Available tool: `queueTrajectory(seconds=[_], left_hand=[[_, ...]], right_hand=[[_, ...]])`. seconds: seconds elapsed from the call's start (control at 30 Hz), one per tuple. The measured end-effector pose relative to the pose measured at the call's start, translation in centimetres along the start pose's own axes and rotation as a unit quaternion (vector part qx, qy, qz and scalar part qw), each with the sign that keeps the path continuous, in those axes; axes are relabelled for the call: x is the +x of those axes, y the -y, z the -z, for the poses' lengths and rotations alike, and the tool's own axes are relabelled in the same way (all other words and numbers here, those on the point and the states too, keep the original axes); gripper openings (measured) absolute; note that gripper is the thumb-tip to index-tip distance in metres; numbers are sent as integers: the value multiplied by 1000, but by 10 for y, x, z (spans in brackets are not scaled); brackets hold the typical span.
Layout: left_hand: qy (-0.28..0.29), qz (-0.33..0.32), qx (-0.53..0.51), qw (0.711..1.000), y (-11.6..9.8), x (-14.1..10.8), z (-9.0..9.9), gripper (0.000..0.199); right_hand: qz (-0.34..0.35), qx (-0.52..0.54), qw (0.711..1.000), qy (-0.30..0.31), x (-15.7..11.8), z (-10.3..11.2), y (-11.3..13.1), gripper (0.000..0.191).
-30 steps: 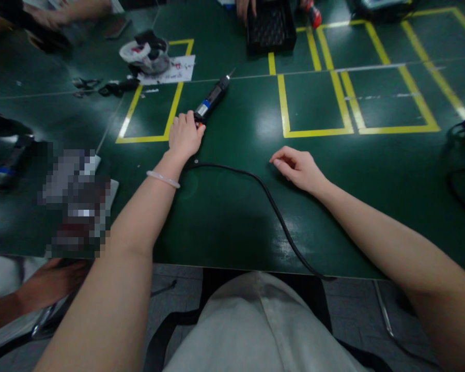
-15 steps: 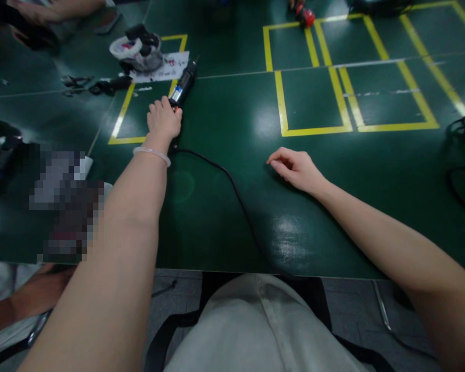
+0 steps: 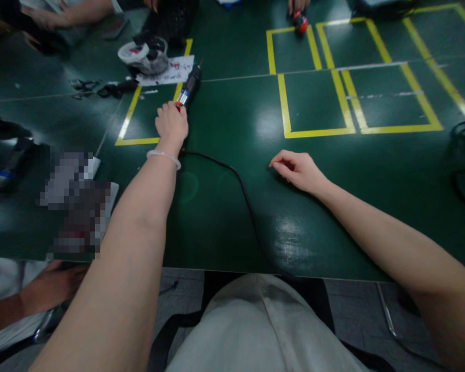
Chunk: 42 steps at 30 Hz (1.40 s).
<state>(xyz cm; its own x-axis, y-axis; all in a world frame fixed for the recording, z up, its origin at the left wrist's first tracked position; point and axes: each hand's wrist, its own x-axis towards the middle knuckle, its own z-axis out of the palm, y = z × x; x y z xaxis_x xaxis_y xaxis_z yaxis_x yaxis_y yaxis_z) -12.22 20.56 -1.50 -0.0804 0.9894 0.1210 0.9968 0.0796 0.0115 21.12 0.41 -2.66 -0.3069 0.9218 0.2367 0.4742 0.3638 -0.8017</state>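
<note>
- Here, in the head view, the left hand (image 3: 172, 124) reaches far forward over the green worktop (image 3: 225, 217) and is closed over the rear end of a black tool (image 3: 189, 89).
- The tool lies flat on the worktop, tip pointing away from the person, its body crossing the yellow tape line (image 3: 177, 93) of a marked box.
- A black cable (image 3: 243, 192) runs from under the left hand, curves across the worktop and drops off the near edge.
- The right hand (image 3: 299, 170) rests on the worktop well apart from the tool, fingers loosely curled, holding nothing.
- A pale bracelet (image 3: 163, 156) sits on the left wrist.
- Just beyond the tool's tip lies a white paper (image 3: 168, 70) with a small bowl (image 3: 145, 56) of dark bits at its corner.
- At the far edge, another person's hand touches a red object (image 3: 301, 21).
- Bottom left, a co-worker's hand (image 3: 52, 287) shows below the worktop edge.
</note>
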Motion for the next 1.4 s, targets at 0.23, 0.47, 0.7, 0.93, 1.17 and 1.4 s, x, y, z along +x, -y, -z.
queueTrajectory(seconds=[0.23,0.47,0.7,0.93,1.17,1.4], left_hand=[[-49,-52,-32,997,-18,-37,4,47],[-34,-141,-37,989,-38,-99,12,42],[-23,-234,-6,972,-66,-167,29,41],[-19,-319,-2,948,-81,-209,34,44],[11,-362,-12,932,-90,-224,38,53],[22,-375,-39,926,-88,-222,39,65]], right_hand=[[4,-12,1000,5,1,0,-3,23],[16,-18,1000,-7,0,0,1,22],[50,-52,997,-29,-5,-4,16,10],[59,-103,993,17,-9,-12,23,36],[102,-180,978,34,-12,-20,30,22],[-65,76,993,60,-7,-19,34,25]])
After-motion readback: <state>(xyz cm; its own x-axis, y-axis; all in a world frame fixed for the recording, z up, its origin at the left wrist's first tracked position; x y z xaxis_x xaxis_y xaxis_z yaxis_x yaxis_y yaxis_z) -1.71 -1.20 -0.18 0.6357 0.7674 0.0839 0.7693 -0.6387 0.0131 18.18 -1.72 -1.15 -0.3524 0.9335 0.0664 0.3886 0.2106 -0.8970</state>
